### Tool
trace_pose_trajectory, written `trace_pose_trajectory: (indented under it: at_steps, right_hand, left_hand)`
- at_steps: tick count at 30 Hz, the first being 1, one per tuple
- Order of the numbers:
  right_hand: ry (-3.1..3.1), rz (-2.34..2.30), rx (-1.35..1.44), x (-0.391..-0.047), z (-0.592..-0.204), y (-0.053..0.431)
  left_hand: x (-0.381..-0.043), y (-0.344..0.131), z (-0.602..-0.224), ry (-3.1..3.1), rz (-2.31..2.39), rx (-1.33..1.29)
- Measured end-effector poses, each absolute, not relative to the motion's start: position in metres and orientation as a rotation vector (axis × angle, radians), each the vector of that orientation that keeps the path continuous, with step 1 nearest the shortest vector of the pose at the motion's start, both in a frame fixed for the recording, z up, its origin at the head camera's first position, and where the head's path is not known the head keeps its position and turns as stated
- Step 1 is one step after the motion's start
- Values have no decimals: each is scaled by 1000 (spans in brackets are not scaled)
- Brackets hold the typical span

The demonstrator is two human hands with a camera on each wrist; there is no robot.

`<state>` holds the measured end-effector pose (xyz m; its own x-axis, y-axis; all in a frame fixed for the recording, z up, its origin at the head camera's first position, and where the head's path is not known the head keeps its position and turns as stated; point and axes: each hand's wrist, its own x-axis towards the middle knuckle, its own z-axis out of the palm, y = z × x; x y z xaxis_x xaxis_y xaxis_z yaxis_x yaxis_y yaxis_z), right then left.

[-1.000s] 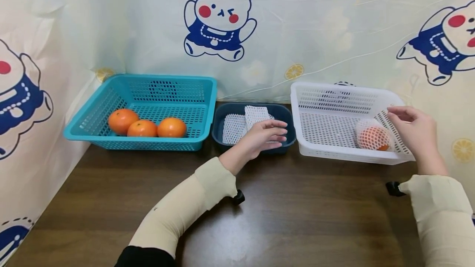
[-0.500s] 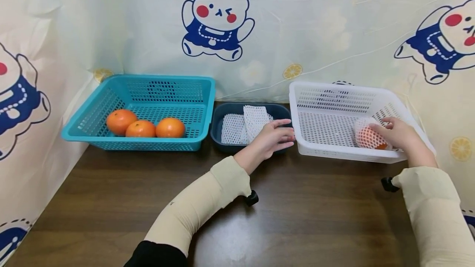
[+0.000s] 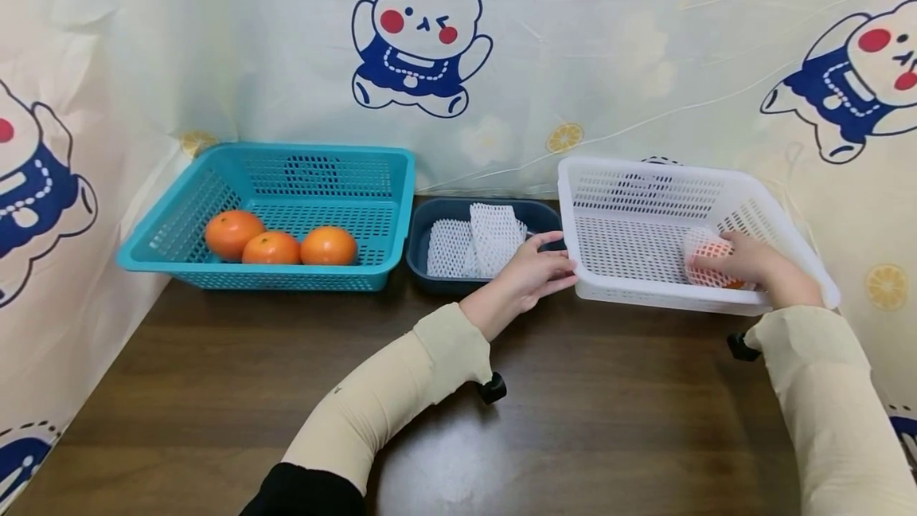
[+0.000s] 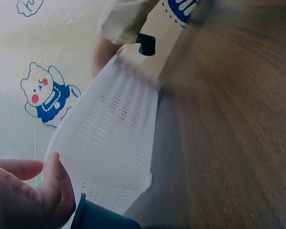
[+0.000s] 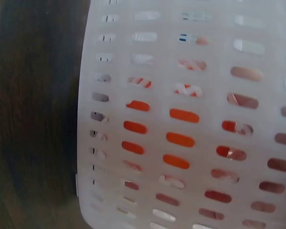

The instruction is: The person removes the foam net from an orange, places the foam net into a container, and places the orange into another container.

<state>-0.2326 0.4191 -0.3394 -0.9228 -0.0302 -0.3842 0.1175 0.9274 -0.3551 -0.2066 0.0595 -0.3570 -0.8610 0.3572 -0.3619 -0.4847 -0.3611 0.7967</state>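
Observation:
In the head view, my right hand [image 3: 754,259] reaches inside the white basket [image 3: 623,281]. Its thumb and fingers grip an orange [image 3: 732,283] in a white foam net [image 3: 696,249], partly covering it. The right wrist view looks through the basket's slotted wall [image 5: 105,200], with orange skin [image 5: 180,139] and netting behind. My left hand [image 3: 530,271] touches that basket's left rim with extended fingers, holding nothing. Beside it, a dark blue tub [image 3: 444,287] contains white foam net sleeves [image 3: 496,233].
A teal basket [image 3: 344,279] with three bare oranges [image 3: 328,246] stands at the left. Behind the containers hangs a printed cloth [image 3: 286,62]. All of them rest on a brown wooden table [image 3: 573,404].
My right hand has moved down and left from the basket's right side onto the netted orange. My left hand has shifted right, from over the tub to the white basket's rim.

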Motion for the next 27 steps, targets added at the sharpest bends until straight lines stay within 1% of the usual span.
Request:
trace_pose_trajectory:
  at_steps: [16,27]
  right_hand:
    - [2773,-521,40,-226,-331,409]
    - [2897,-538,-56,-224,-317,385]
  left_hand:
    - [-205,59,-357,1417,2218,-130]
    - [-202,59,-355,1437,2214,-118]
